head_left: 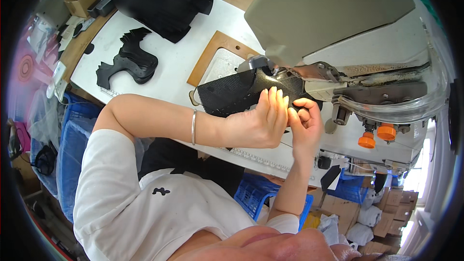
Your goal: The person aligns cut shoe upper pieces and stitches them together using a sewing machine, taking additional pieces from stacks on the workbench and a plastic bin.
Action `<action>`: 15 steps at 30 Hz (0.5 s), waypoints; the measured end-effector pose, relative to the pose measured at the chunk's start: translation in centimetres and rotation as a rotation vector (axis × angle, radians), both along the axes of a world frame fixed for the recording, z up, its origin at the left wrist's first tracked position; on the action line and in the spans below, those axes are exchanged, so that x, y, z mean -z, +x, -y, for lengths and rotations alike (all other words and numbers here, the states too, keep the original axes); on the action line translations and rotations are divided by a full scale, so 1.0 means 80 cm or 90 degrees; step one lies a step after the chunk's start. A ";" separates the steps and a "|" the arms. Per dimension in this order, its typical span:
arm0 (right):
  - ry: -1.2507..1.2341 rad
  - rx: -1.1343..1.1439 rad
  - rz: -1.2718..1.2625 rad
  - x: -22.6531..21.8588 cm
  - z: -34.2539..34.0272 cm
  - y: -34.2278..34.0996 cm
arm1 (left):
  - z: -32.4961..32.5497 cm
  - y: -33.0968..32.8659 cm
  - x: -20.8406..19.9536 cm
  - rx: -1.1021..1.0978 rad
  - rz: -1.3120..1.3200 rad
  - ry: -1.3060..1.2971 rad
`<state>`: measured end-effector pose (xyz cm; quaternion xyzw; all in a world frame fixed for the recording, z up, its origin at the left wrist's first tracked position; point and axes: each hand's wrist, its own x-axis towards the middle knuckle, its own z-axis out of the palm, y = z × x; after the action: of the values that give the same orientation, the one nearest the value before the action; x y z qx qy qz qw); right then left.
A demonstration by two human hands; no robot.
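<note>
A black perforated piece point(224, 93), which looks like part of a shoe upper, lies under the working end of a grey-beige machine point(328, 14). My left hand point(263, 123), with a silver bangle at its wrist, has its fingers pressed together on the piece's near edge. Right beside it, my right hand point(307, 128) pinches the same edge with curled fingers, and the two hands nearly touch. The metal head point(263, 64) of the machine covers part of the black piece. What lies beneath my fingertips is hidden.
On the white table point(169, 60), a stack of curved black cut pieces point(130, 58) sits at the left. Black sheets point(164, 0) are piled at the back. Orange knobs point(366, 140) and a clear tube point(386, 111) hang at the right. Blue crates point(253, 193) stand below.
</note>
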<state>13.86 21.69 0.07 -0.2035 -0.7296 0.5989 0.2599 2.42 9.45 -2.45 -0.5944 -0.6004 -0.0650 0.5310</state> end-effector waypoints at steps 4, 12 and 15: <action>0.210 0.011 0.302 -0.046 -0.020 -0.016 | 0.010 -0.016 -0.003 0.025 -0.007 -0.008; 0.583 0.078 0.152 0.060 -0.175 -0.019 | 0.024 -0.048 -0.007 0.163 0.007 -0.009; 0.409 0.050 0.165 0.034 -0.129 -0.036 | 0.034 -0.063 -0.006 0.215 0.010 -0.029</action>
<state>10.99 31.99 -2.66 -0.2140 -0.8992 0.2976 0.2389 -2.61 6.75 -1.96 -0.6985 -0.4972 -0.1442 0.4940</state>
